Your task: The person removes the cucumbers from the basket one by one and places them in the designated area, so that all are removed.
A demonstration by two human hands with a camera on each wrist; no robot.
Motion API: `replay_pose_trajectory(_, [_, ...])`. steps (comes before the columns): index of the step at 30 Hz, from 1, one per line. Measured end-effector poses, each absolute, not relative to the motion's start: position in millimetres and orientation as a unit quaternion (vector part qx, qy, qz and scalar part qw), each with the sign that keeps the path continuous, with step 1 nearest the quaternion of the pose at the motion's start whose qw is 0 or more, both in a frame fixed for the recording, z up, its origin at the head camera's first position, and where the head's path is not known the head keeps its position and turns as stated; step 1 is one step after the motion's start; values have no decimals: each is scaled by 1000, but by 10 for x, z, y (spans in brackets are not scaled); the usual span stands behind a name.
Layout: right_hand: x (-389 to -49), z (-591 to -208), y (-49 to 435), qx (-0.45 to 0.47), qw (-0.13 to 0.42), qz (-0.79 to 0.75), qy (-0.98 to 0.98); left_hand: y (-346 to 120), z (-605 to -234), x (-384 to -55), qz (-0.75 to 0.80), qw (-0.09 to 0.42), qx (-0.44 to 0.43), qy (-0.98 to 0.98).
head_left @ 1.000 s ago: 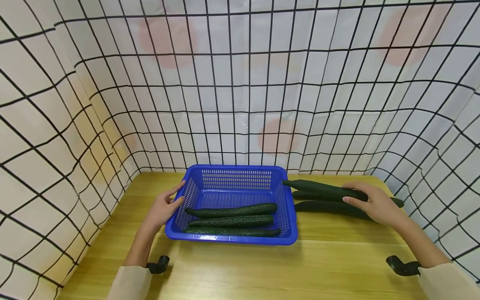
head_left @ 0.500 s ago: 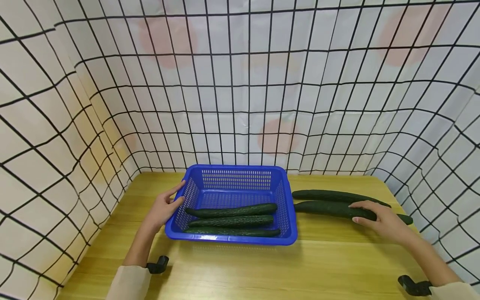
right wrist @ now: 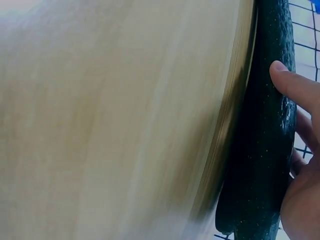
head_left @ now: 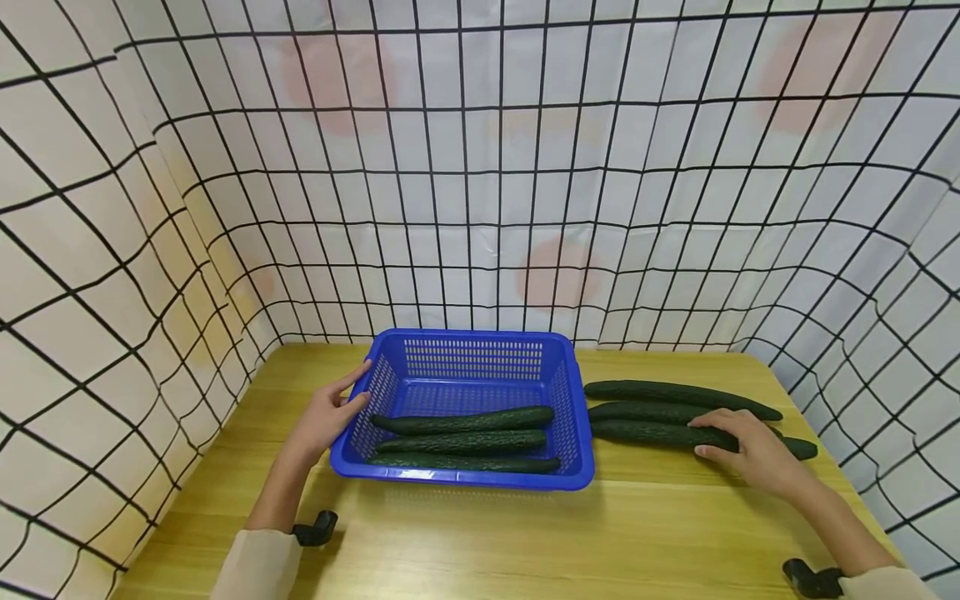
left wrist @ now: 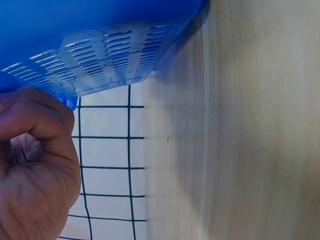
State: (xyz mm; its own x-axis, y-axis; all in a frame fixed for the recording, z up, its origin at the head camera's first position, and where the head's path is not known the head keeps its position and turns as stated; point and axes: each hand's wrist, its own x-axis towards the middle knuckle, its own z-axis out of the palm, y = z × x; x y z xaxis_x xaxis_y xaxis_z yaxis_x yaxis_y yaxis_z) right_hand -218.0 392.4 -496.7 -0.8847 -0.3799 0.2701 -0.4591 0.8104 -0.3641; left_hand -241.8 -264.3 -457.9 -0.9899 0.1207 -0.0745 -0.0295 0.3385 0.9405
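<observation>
A blue plastic basket [head_left: 463, 478] with slotted walls stands mid-table, with three dark green cucumbers [head_left: 465, 421] lying side by side along its near half. My left hand [head_left: 324, 421] grips its left rim, fingers curled at the outer wall in the left wrist view. Right of the basket lie three more cucumbers: a back one [head_left: 675, 390], a middle one [head_left: 637, 410] and a front one [head_left: 645, 432]. My right hand [head_left: 753, 454] holds the front one near its right part, thumb on the near side. In the right wrist view that cucumber [right wrist: 265, 150] runs down beside the palm.
The wooden table [head_left: 480, 550] reaches out in front of the basket. White walls with a black wire grid [head_left: 480, 192] enclose the back and both sides. A black wrist mount [head_left: 813, 577] sits on the right forearm, another [head_left: 315, 530] on the left.
My right hand has brought the held cucumber from over the back ones toward me, down to the front of the right-hand row. Its left end has left the basket rim. My left hand stays put.
</observation>
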Motion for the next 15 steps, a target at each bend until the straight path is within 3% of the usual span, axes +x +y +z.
replay_pose_trajectory(15, [-2244,-5028,3871,224,134,155,-953,-2644,-4620,-2429,570,64,30,818])
